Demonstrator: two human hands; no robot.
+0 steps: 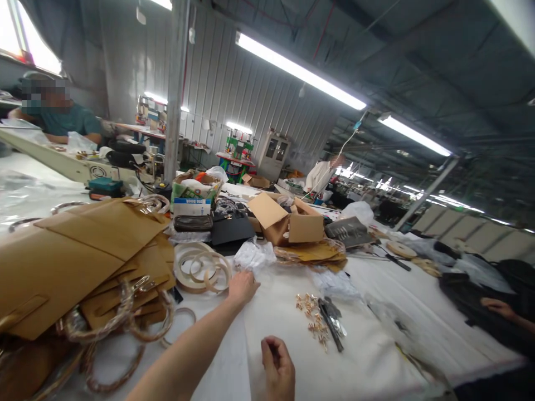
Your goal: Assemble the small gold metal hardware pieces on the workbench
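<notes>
My left hand [243, 287] reaches far across the white table, beside several rings of cream-coloured tape [203, 267] and just in front of a crumpled clear plastic bag [254, 255]. Its fingertips are turned away, so what they touch is hidden. Close to the table's near side, my right hand [278, 365] is curled, thumb and fingers drawn together, with nothing visible in them. Small gold-coloured metal fittings [308, 306] lie loose beyond it, beside a dark pen-like tool [331, 326] and some silvery pieces.
Brown flat panels [87, 239] with plastic-wrapped ring handles [119, 320] are piled at left. An open cardboard box [306, 227], brown pieces and a black case [232, 228] stand behind. One co-worker [62, 120] sits far left; another person's hand [497, 306] shows at right.
</notes>
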